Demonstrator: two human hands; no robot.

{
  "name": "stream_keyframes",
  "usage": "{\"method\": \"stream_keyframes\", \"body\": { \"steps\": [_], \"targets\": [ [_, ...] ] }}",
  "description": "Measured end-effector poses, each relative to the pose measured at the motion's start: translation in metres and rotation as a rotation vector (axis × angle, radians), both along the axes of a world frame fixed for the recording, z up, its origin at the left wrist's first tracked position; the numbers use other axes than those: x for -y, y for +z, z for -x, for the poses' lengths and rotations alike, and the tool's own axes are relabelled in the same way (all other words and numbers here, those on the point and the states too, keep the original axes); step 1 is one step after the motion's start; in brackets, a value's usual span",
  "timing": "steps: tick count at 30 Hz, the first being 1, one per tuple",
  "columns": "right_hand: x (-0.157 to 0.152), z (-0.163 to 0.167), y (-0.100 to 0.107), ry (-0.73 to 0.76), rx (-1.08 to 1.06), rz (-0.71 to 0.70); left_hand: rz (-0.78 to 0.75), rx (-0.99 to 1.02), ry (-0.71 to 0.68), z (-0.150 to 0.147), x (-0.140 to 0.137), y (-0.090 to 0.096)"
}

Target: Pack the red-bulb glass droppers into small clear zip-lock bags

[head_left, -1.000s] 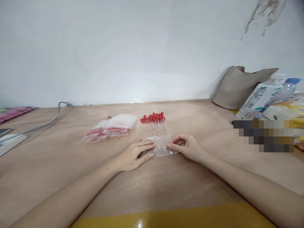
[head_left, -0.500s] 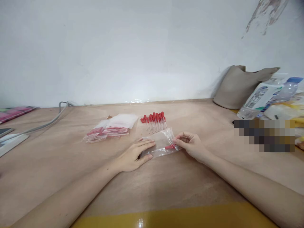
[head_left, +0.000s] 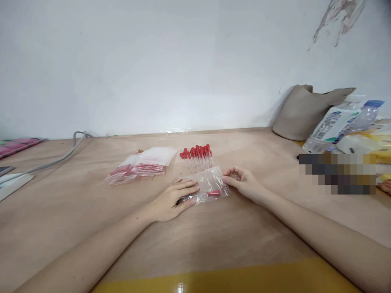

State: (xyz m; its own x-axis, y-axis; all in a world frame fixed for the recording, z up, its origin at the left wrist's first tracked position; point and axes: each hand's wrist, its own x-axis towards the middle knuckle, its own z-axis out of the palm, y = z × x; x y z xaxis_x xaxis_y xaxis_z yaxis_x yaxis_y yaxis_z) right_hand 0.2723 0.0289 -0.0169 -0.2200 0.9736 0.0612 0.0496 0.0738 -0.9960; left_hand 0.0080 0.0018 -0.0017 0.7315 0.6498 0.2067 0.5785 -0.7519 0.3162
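Observation:
A clear plastic bag [head_left: 201, 183] lies flat on the table between my hands. Inside it, near the right end, is a dropper with a red rubber bulb [head_left: 213, 193]; its thin stem is hard to make out. My left hand [head_left: 174, 199] rests on the bag's left part, fingers stretched and spread. At the bag's right edge my right hand [head_left: 241, 183] has thumb and forefinger pinched together on the film, the other fingers curled. Just behind the bag, several red-bulbed droppers [head_left: 198, 154] lie side by side, bulbs toward the wall.
A pile of flat plastic bags [head_left: 152, 162], with red showing inside, lies left of the droppers. A grey cable [head_left: 61, 160] crosses the left side. At the right are a grey-brown container [head_left: 296, 114], plastic bottles [head_left: 332, 126] and yellow packaging [head_left: 381, 150]. A wall [head_left: 183, 73] bounds the table behind.
The red bulb has shifted from the bag's right edge to farther inside. My right fingers have drawn off the bulb to the bag's edge. My left hand stays flat.

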Motion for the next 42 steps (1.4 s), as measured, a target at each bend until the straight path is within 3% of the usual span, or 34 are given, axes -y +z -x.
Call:
{"method": "stream_keyframes", "body": {
  "steps": [5,10,14,18,24,29,42],
  "targets": [
    [-0.053,0.006,-0.001,-0.271,0.308,-0.215,0.029,-0.039,-0.001,0.001,-0.001,0.000],
    [-0.120,0.032,0.003,-0.440,0.389,-0.186,0.041,-0.066,0.009,0.000,0.001,0.005],
    [-0.147,0.054,0.002,-0.495,0.334,-0.141,0.023,-0.049,0.024,0.001,0.003,0.006],
    [-0.153,0.062,0.002,-0.523,0.201,-0.099,0.026,-0.076,0.014,0.001,0.003,0.004],
    [-0.145,0.054,0.013,-0.391,-0.104,-0.056,0.032,-0.078,0.014,0.001,0.002,0.003],
    [-0.136,0.043,0.014,-0.384,-0.284,-0.045,0.008,-0.071,0.014,0.002,0.002,0.001],
    [-0.135,0.015,0.000,-0.478,-0.375,-0.016,0.006,-0.069,0.020,0.003,0.002,0.002]
  ]
}}
